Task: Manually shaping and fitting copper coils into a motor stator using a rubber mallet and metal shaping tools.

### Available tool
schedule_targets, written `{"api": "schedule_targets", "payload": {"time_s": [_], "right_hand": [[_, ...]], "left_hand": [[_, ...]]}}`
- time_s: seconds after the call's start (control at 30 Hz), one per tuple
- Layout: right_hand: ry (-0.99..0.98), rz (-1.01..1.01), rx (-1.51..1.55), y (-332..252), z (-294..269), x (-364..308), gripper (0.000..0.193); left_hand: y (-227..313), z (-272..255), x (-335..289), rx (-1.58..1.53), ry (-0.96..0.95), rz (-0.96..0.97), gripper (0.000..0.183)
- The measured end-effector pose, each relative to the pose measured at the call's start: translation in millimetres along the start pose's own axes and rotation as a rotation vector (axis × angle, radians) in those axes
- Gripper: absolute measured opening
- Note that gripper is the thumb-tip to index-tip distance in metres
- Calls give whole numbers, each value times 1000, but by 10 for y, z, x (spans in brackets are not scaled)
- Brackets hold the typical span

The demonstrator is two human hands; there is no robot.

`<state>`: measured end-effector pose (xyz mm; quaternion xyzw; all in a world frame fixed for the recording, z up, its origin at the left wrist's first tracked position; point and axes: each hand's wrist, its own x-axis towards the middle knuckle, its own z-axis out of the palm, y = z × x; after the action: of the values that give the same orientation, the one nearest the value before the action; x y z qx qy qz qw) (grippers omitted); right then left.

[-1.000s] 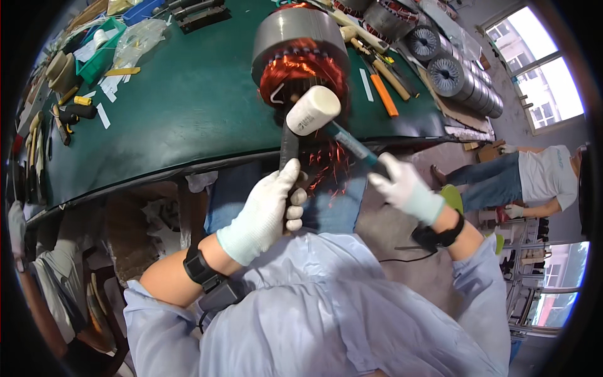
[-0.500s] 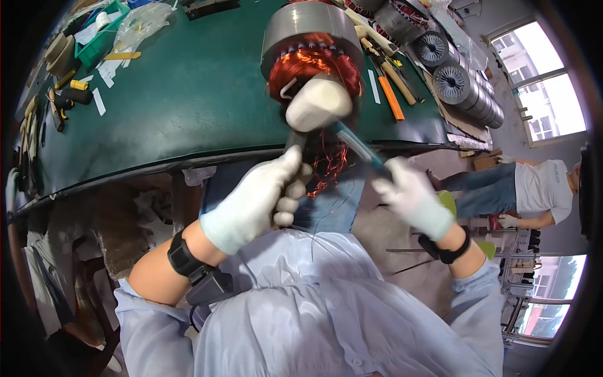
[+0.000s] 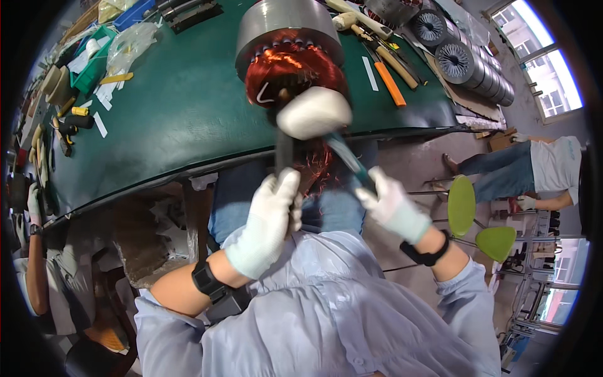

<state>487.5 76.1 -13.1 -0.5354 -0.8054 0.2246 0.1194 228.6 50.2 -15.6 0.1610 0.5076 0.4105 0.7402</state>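
The left hand (image 3: 267, 217), in a white glove, had its fingers wrapped round a dark bar (image 3: 284, 151), which pointed up across the near edge of the surface (image 3: 176, 100); the right hand (image 3: 396, 204), gloved alike, was closed round the teal handle of a mallet (image 3: 314, 114). The mallet's pale head (badly blurred, so I could not tell whether it touched the bar) showed over the bar's upper end, just in front of the stator (image 3: 289, 26). That stator, a grey metal ring with a thick mass of red-copper windings (image 3: 295, 66), sat close to the near edge of the surface, its wound end turned toward that edge. Loose copper wires (image 3: 319, 166) hung there, between the two hands. To the right of the stator, toward the surface's near right corner, lay an orange-handled tool (image 3: 390, 85), a wooden handle (image 3: 397, 68) and a white strip (image 3: 370, 73), with slotted metal cylinders (image 3: 455, 61) beyond them by the right edge. Toward the left edge were a green tray (image 3: 94, 74), a clear plastic bag (image 3: 129, 50) and a yellow strip (image 3: 116, 78). Off the right edge stood two green seats (image 3: 461, 204) and a co-worker (image 3: 553, 164) in a pale shirt
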Motion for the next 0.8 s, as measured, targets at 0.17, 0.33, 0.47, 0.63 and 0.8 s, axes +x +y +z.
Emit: {"api": "schedule_targets", "payload": {"time_s": [0.17,0.33,0.47,0.63,0.8], "right_hand": [[168,231,74,-95,-836,-315,38],[596,-418,902,-442,-1858,-582,32],[885,-139,503,-595,-585,-78,31],[-6,32,140,-244,-567,105,31],[504,-673,813,-919,-2019,-108,19]], "left_hand": [[229,29,-233,-51,-16,53,30],[229,32,-197,-102,-29,99,31],[159,0,-248,-147,0,141,31],[195,-200,-159,-304,-106,-51,33],[323,-328,-132,-330,-198,-64,36]]}}
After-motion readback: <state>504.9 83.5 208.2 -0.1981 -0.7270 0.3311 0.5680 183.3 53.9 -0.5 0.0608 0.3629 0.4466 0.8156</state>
